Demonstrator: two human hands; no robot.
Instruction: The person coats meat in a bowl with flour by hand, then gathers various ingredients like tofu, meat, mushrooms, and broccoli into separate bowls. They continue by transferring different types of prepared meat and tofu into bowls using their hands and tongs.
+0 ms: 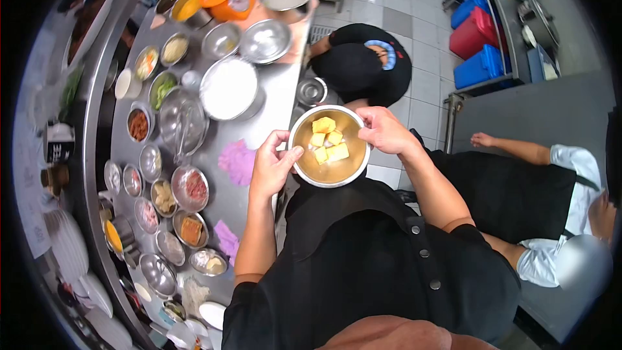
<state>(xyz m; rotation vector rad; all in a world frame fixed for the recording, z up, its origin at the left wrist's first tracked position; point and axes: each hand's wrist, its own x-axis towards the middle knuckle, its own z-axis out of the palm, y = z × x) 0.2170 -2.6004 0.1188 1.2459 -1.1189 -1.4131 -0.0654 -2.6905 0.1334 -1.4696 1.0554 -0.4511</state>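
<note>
Between my two hands is a round metal bowl (pixel 301 167), held in front of my body just off the table's edge. Several yellow cubes (pixel 337 151) lie in the bottom of it; they look like butter, though I cannot be sure. My left hand (pixel 275 163) grips the bowl's left rim, thumb over the edge and fingers outside. On the upper right rim, my right hand (pixel 387 131) pinches the edge between thumb and curled fingers. The bowl tilts toward me, so its inside shows.
A steel table (pixel 223 204) on my left carries many small bowls of ingredients, a large white-filled pot (pixel 229 88), purple cloths (pixel 237 163) and an orange scale (pixel 228 1). One person in black (pixel 363 65) crouches ahead. Another in a dark apron (pixel 512 188) stands at my right.
</note>
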